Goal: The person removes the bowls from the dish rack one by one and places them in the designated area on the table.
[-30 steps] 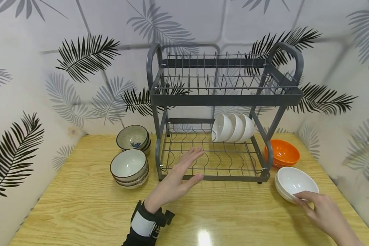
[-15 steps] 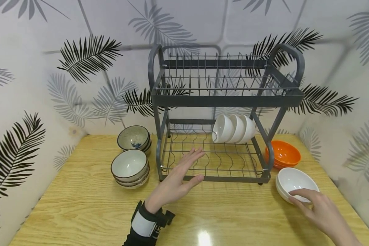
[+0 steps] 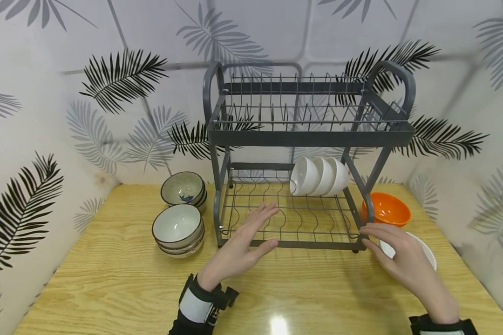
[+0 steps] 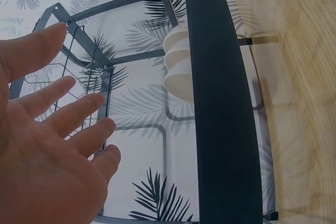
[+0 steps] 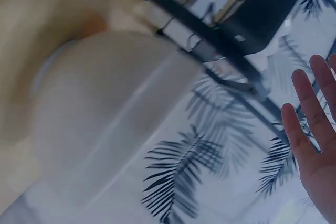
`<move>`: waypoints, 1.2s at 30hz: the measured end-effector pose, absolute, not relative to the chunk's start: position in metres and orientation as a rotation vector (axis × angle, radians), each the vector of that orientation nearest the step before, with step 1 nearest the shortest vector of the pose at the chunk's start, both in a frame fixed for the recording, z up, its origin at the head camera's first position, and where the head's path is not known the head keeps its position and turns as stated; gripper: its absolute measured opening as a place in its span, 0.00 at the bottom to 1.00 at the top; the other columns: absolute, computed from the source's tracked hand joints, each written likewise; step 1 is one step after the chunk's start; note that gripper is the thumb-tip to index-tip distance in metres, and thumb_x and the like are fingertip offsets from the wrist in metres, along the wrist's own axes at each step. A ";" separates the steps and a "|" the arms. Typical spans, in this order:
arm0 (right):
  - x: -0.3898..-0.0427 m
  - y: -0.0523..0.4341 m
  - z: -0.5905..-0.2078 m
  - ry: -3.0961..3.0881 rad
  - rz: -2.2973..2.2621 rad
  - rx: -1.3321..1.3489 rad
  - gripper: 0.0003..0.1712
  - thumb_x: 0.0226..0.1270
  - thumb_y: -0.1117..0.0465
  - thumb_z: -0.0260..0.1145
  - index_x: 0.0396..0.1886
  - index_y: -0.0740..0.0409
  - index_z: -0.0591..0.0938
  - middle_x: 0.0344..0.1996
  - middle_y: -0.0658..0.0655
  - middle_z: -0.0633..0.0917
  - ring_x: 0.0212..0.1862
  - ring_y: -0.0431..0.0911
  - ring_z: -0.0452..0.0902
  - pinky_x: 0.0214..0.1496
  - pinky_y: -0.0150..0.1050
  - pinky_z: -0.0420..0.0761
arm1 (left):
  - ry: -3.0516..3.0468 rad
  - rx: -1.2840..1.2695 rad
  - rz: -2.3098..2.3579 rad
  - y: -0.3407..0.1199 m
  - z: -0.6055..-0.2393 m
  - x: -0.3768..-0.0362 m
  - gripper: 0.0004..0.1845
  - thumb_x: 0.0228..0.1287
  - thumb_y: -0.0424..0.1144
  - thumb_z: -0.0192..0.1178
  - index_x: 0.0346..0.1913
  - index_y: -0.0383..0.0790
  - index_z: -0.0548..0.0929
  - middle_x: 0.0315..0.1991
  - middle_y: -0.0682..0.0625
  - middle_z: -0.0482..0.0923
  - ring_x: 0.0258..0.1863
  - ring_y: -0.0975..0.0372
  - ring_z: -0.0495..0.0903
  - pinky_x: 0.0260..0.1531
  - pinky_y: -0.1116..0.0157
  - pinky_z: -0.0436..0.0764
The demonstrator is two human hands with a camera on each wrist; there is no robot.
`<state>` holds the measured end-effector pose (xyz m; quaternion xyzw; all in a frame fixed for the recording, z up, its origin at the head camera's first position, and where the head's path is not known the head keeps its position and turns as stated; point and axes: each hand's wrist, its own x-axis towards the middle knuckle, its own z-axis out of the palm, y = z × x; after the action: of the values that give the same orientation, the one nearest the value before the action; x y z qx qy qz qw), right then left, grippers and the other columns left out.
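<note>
Patterned bowls (image 3: pixel 182 188): a stack was seen left of centre in the head view, near the back edge of the wooden table (image 3: pixel 109 279), just left of the rack.
Rimmed bowls (image 3: pixel 178 230): a second stack, white inside with a dark rim, was shown in front of the patterned stack, a little lower in the frame.
Left hand (image 3: pixel 242 244): it was seen at lower centre of the head view, fingers straight and spread, thumb apart, nothing held. Its fingertips were placed over the front left part of the rack's lower shelf; whether the wires were touched could not be told.
Dish rack (image 3: pixel 310 136): a grey two-tier wire rack was shown at the centre of the frame, against the leaf-printed wall.
Racked bowls (image 3: pixel 318 176): three white bowls were seen on edge, side by side, at the back right of the lower shelf.
Right hand (image 3: pixel 402 258): it was seen at lower right of the head view, fingers extended and loosely spread, nothing gripped. It was held just off the rack's front right corner and above the white bowl; contact with either could not be told.
White bowl (image 3: pixel 425 253): it was set on the table at lower right, partly hidden by the right hand, near the rack's front right foot.
Orange bowl (image 3: pixel 387 210): it was placed behind the white bowl, beside the rack's right post.
</note>
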<state>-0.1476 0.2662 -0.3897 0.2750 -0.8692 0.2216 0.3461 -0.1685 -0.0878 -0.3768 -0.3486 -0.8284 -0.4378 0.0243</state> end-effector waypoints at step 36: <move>-0.183 0.199 -0.372 -2.201 0.867 0.781 0.19 0.55 0.77 0.73 0.47 0.64 0.87 0.46 0.61 0.90 0.50 0.57 0.86 0.64 0.12 0.65 | -2.710 -0.844 -1.308 -0.043 -0.361 -0.196 0.34 0.73 0.40 0.57 0.77 0.36 0.59 0.75 0.36 0.64 0.74 0.43 0.65 0.75 0.41 0.63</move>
<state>-0.1825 0.1986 -0.3724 0.2969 -0.8372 0.3298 0.3197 -0.1957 -0.0427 -0.3607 -0.2701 -0.8671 -0.4184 0.0081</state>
